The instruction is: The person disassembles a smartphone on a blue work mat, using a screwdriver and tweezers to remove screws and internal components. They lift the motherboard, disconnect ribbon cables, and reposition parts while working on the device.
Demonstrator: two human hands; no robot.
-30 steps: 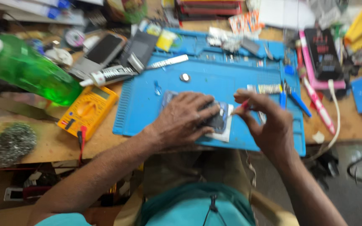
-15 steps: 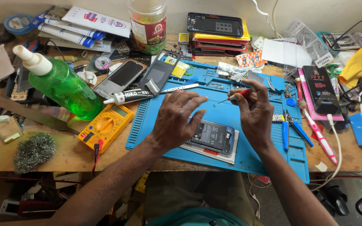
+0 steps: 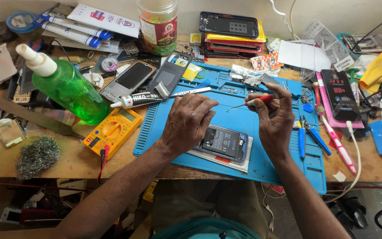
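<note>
Left hand [image 3: 190,121] flat, fingers spread, pressing left edge of opened phone [image 3: 223,142] on blue repair mat [image 3: 244,119], near centre of worktop [image 3: 67,159]. Right hand [image 3: 274,117] pinching red-handled screwdriver [image 3: 256,100], tip pointing left above mat. Green spray bottle [image 3: 69,86] lying tilted far left. Yellow multimeter [image 3: 113,131] just left of mat. Black-and-white glue tube [image 3: 140,99] beside far-left mat corner. Clear jar with red label [image 3: 158,22] far centre. Black flat packet with red-and-white print [image 3: 338,94] on pink strip, right. Blue-handled pliers [image 3: 305,137] on mat, right edge.
</note>
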